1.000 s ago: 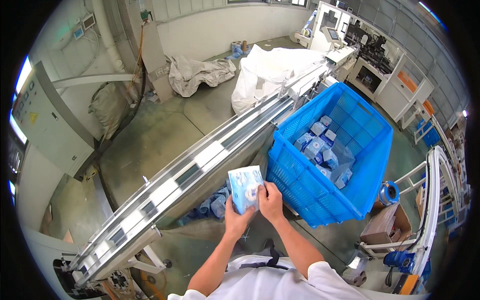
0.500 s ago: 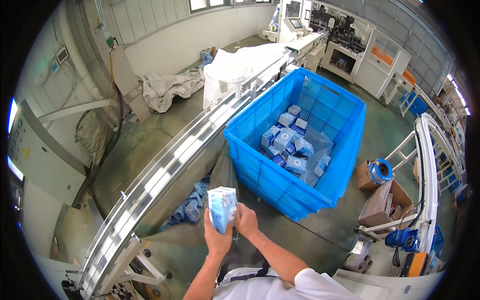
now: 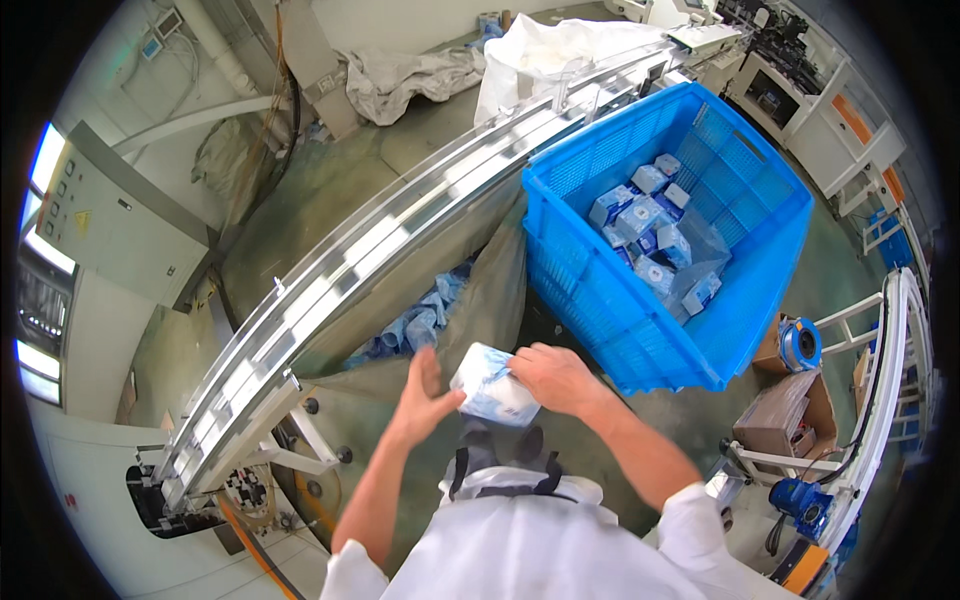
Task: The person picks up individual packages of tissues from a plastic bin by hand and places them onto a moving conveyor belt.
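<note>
A white and light-blue tissue pack (image 3: 492, 388) is held in front of my body, tilted, a plain white face to the left and the printed wrapper below. My right hand (image 3: 556, 378) is closed on its upper right corner, where the film looks crumpled. On the other side, my left hand (image 3: 424, 398) has its fingers spread, its thumb tip at the pack's left edge. Whether that thumb touches the pack I cannot tell. Several similar packs (image 3: 640, 222) lie heaped with clear film in a large blue crate (image 3: 620, 325) ahead to the right.
A metal conveyor (image 3: 330, 275) runs diagonally along my left. Beneath it, a cloth sling (image 3: 490, 290) holds crumpled blue film (image 3: 425, 318). To the right stand an open cardboard box (image 3: 800, 420), a blue motor (image 3: 803, 503) and a curved white rail (image 3: 890, 400). A grey control cabinet (image 3: 120, 215) is at far left.
The pack has gone from upright in both hands to tilted and lower, nearer my body. My left hand has opened away from it. My view has shifted downward and left.
</note>
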`<state>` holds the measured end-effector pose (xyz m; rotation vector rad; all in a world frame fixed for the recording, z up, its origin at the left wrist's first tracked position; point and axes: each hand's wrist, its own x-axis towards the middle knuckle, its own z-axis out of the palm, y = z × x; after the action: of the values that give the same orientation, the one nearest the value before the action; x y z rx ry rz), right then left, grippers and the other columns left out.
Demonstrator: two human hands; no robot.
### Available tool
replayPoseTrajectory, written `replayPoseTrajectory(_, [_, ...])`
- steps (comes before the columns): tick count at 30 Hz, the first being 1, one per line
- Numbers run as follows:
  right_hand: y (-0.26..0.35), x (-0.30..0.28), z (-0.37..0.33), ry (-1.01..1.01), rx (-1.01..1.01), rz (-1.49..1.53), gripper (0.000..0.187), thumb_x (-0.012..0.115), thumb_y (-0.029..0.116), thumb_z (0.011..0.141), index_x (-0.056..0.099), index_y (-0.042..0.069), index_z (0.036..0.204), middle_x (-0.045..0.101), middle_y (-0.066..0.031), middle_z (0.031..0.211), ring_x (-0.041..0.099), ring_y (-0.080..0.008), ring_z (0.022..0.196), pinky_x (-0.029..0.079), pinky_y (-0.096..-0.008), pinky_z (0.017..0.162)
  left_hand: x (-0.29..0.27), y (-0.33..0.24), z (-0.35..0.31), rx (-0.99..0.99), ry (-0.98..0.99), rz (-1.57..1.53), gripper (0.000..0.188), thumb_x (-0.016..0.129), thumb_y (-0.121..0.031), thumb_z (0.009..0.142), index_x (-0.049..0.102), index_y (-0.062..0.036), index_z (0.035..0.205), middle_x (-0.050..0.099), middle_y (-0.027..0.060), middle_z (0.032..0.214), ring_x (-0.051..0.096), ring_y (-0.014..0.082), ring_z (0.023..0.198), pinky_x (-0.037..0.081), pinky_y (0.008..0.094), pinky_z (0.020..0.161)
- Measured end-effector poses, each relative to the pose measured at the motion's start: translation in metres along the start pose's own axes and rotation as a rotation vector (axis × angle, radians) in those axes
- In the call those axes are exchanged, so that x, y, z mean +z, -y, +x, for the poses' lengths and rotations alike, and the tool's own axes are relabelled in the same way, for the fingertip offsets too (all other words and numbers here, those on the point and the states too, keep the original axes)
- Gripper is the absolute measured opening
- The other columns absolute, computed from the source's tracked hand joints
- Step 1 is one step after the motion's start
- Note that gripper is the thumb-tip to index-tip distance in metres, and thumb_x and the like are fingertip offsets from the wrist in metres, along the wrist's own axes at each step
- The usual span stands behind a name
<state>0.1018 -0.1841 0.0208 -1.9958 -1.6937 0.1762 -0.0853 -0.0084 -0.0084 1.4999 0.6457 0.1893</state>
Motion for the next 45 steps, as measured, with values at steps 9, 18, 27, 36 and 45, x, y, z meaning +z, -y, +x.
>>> replayPoseTrajectory(9, [-0.017, 0.023, 0.109, -0.536, 0.310, 0.333, 0.011, 0.063, 0.012, 0.082, 0.064, 0.003, 0.088, 0.065, -0.0086, 0.085, 0.062, -0.0249, 0.075, 0.050, -0.0368, 0.067, -0.059, -0.008, 0.093, -0.133, 0.518, 0.080, 0.071, 0.072, -0.024, 0.077, 0.040, 0.0066, 0.134, 0.055, 0.0159, 0.125, 0.054, 0.0209, 0.111, 0.041, 0.0327, 0.097])
replayPoseTrajectory(18, [-0.015, 0.128, 0.146, -0.653, 0.812, 0.312, 0.034, 0.050, 0.023, 0.094, 0.055, -0.001, 0.117, 0.064, -0.0228, 0.101, 0.062, -0.0369, 0.093, 0.048, -0.0409, 0.080, -0.020, 0.000, 0.137, 0.185, -0.234, 0.251, 0.083, 0.074, -0.023, 0.075, 0.030, 0.0069, 0.138, 0.041, 0.0278, 0.132, 0.043, 0.0343, 0.125, 0.035, 0.0395, 0.103])
replayPoseTrajectory(27, [-0.068, 0.116, 0.084, -0.377, 0.726, 0.070, 0.018, 0.058, 0.020, 0.086, 0.062, 0.003, 0.082, 0.063, -0.0233, 0.074, 0.061, -0.0430, 0.073, 0.049, -0.0498, 0.064, -0.074, 0.012, 0.133, -0.407, 0.529, -0.625, 0.071, 0.073, -0.021, 0.079, 0.039, 0.0042, 0.136, 0.055, 0.0144, 0.123, 0.055, 0.0222, 0.112, 0.043, 0.0347, 0.097])
replayPoseTrajectory(36, [-0.031, 0.078, 0.114, 0.125, 0.576, 1.538, 0.051, 0.053, 0.036, 0.094, 0.044, 0.006, 0.136, 0.060, -0.0110, 0.113, 0.059, -0.0216, 0.100, 0.045, -0.0331, 0.091, -0.098, -0.062, 0.146, -0.154, 1.161, 0.045, 0.086, 0.077, -0.041, 0.073, 0.040, 0.0055, 0.134, 0.053, 0.0181, 0.125, 0.050, 0.0249, 0.116, 0.039, 0.0343, 0.098])
replayPoseTrajectory(45, [0.002, 0.019, 0.120, -0.118, 0.836, 0.993, 0.101, 0.081, 0.005, 0.066, 0.023, 0.011, 0.148, 0.050, -0.0159, 0.127, 0.053, -0.0253, 0.114, 0.043, -0.0379, 0.097, -0.147, -0.032, 0.181, 0.000, 0.608, 0.384, 0.079, 0.074, -0.042, 0.075, 0.044, 0.0010, 0.134, 0.049, 0.0220, 0.132, 0.048, 0.0331, 0.122, 0.038, 0.0372, 0.102])
